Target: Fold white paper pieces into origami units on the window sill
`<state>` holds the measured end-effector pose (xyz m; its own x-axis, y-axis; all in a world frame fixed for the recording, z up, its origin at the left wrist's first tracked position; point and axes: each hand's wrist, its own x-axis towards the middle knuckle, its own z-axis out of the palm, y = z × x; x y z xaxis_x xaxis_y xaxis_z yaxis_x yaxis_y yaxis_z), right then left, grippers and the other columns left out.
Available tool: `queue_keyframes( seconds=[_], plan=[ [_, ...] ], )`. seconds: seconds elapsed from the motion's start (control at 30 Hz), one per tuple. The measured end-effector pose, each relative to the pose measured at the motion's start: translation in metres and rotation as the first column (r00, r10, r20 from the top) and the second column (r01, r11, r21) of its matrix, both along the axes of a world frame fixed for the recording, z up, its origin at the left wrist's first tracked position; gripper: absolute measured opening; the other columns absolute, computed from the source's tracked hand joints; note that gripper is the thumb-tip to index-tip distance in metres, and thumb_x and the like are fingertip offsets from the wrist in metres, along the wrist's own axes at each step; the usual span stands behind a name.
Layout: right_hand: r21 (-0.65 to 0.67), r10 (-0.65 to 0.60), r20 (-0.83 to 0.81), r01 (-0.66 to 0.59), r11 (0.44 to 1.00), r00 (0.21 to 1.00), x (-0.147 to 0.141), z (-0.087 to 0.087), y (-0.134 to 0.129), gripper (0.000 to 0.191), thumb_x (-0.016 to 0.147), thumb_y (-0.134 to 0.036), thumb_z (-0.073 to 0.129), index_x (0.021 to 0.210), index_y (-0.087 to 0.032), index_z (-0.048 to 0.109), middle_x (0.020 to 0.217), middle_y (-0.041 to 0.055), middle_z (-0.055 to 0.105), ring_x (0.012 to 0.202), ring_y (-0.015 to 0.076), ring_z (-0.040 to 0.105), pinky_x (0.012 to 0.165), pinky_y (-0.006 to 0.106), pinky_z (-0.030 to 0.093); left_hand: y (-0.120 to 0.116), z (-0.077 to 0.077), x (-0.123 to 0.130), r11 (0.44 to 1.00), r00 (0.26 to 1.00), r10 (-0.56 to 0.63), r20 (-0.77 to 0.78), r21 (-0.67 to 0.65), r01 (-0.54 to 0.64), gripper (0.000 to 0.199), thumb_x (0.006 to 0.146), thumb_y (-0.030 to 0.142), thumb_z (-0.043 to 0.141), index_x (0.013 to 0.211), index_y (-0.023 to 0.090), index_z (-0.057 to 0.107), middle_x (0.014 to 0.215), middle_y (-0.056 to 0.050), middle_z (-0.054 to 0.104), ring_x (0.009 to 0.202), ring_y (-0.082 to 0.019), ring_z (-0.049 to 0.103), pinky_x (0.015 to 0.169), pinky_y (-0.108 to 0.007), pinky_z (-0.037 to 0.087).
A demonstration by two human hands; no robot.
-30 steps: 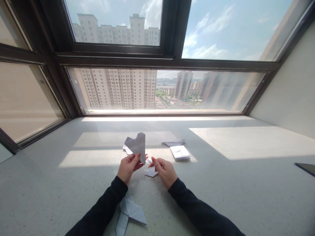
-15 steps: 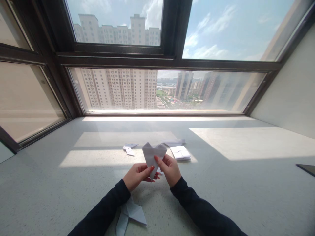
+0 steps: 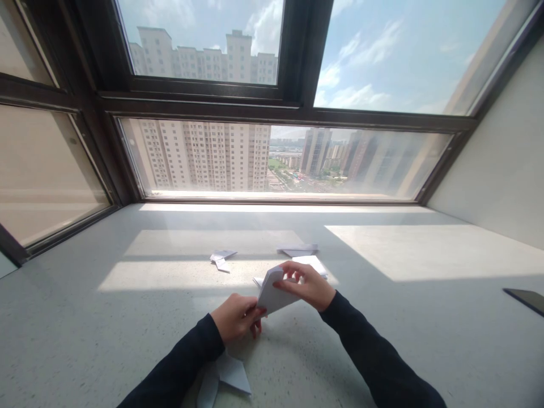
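Between my hands a folded piece of white paper (image 3: 274,296) is held up above the pale speckled sill, tilted, with its narrow end at the lower left. My left hand (image 3: 238,318) pinches that lower end between thumb and fingers. Higher up, my right hand (image 3: 309,284) grips the upper edge, its thumb on the near face and its fingers partly hidden behind the paper. Just behind the held paper, the tip of another white paper piece (image 3: 258,281) shows; the rest of it is hidden.
A folded paper shape (image 3: 232,374) lies near me, partly under my left sleeve. Farther back are a small folded paper piece (image 3: 221,260), a flat paper strip (image 3: 297,249) and a square paper stack (image 3: 312,263). A dark flat object (image 3: 527,300) lies far right. Windows border the sill (image 3: 382,340).
The paper has turned from a notched, upright shape facing me to a tilted one with its side showing. My right hand has shifted right and up to its upper edge; my left hand moved slightly down.
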<state>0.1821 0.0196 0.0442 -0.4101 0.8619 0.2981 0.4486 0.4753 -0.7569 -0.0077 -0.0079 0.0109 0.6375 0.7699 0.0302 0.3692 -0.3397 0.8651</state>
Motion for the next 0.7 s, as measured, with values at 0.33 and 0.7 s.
queue_keyframes(
  seconds=[0.33, 0.7],
  plan=[
    [-0.318, -0.119, 0.120, 0.151, 0.936, 0.986, 0.061, 0.005, 0.001, 0.036, 0.062, -0.042, 0.058, 0.080, -0.012, 0.066, 0.080, 0.0075, 0.065, 0.070, 0.0189, 0.058, 0.062, 0.028, 0.044, 0.000, 0.005, -0.001, 0.932, 0.988, 0.145, -0.051, 0.343, -0.119, 0.033, 0.081, 0.032, 0.035, 0.077, 0.012, 0.061, 0.051, -0.003, 0.061, 0.039, -0.008, 0.048, 0.041, -0.016, 0.036],
    [-0.235, -0.485, 0.379, 0.589, 0.774, 0.788, 0.117, -0.050, 0.009, 0.029, 0.056, -0.040, 0.059, 0.061, -0.012, 0.065, 0.056, 0.0044, 0.063, 0.055, 0.0166, 0.054, 0.052, 0.025, 0.037, 0.002, -0.002, -0.001, 0.903, 0.985, 0.169, -0.044, 0.407, -0.137, 0.037, 0.083, 0.030, 0.030, 0.071, 0.013, 0.061, 0.044, -0.001, 0.059, 0.042, -0.009, 0.052, 0.048, -0.017, 0.038]
  ],
)
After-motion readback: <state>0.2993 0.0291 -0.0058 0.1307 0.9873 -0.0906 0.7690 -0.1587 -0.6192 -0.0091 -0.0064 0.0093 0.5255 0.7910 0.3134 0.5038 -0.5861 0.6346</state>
